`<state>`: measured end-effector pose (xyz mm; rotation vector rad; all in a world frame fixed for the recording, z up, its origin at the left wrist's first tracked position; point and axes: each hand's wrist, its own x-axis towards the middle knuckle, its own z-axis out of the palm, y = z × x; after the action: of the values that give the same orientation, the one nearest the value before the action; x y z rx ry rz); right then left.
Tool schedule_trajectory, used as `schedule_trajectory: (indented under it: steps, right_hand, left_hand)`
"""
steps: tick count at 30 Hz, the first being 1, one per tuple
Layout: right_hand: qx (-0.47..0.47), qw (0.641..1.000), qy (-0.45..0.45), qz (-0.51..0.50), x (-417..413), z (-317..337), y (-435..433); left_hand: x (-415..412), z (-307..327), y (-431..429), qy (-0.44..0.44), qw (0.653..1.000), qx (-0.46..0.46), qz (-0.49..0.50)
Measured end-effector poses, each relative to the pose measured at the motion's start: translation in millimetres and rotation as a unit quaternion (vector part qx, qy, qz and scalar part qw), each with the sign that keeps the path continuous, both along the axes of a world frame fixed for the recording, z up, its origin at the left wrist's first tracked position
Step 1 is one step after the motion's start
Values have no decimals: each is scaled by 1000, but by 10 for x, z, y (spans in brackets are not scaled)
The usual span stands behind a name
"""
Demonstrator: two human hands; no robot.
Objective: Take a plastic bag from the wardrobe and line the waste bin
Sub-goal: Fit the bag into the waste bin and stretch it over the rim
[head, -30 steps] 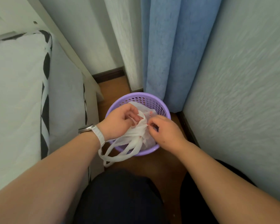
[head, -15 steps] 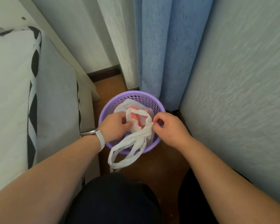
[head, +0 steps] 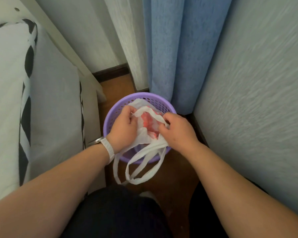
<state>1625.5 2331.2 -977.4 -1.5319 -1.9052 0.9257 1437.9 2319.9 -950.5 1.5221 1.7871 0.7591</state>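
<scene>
A round purple perforated waste bin [head: 159, 103] stands on the brown floor in a narrow corner. A white plastic bag with red print [head: 149, 123] lies in its mouth, partly spread. My left hand [head: 123, 128] pinches the bag's left edge over the bin, a white watch strap on its wrist. My right hand [head: 177, 133] pinches the bag's right edge. The bag's two long handles [head: 141, 166] hang over the bin's near rim toward my knees.
A bed with grey bedding and a black-and-white pillow [head: 24, 100] fills the left side. A blue curtain [head: 181, 48] hangs just behind the bin. A pale textured wall [head: 256, 100] closes the right. My dark-trousered legs [head: 117, 215] are below.
My hands have drawn the bag's edges apart, so its mouth is wider and more red print shows. The handles now hang lower over the near rim.
</scene>
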Motion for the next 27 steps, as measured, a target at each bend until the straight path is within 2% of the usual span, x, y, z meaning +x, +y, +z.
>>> schedule_trajectory:
  steps: [4,8,13,16,18,20,22,24,27]
  right_hand:
    - [-9,999,-29,-34,145,-59,73]
    - [-1,996,-78,-41,309,-93,172]
    - [8,993,-107,-42,416,-134,266]
    - [-18,997,-58,-56,417,-147,271]
    - [-26,997,-25,-69,424,-136,279]
    - [-18,997,-20,-77,436,-119,282]
    - [-20,997,-19,-74,438,-96,263]
    - [-33,997,-18,-62,426,-65,221]
    - [-1,999,-12,-47,380,43,138]
  left_hand:
    - [-157,-15,10,121,991,55,8]
    - [-404,-66,64,266,963,34,-28]
    - [-475,-145,115,348,934,64,-39]
    - [-463,-82,135,365,928,71,-16]
    - [-403,18,104,372,920,123,-24]
    - [-288,113,51,387,896,196,-96]
    - [-172,181,-17,381,869,231,-217]
    - [-78,187,-115,341,864,208,-309]
    - [-19,143,-229,252,907,105,-321]
